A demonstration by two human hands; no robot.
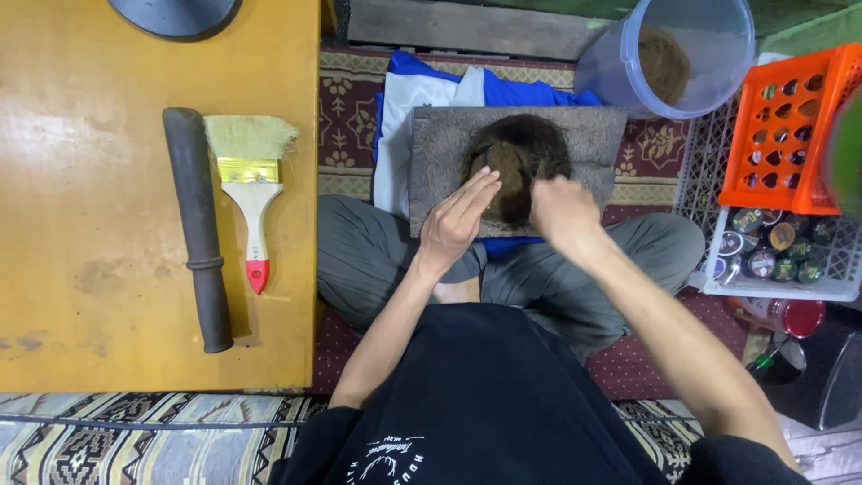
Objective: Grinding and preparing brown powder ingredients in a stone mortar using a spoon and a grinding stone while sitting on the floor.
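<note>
Two hands at centre frame: left hand flat, fingers together, steadying brown lump on grey board; right hand closed, contents hidden.

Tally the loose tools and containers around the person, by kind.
Paintbrush: 1
Dark rod-shaped tool: 1
Clear plastic bucket: 1
Orange crate: 1
White basket of small jars: 1
Total: 5

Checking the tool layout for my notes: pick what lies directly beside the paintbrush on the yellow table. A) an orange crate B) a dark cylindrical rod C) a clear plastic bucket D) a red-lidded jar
B: the dark cylindrical rod lies lengthwise just beside the paintbrush on the yellow table, on its side away from the person.
</note>
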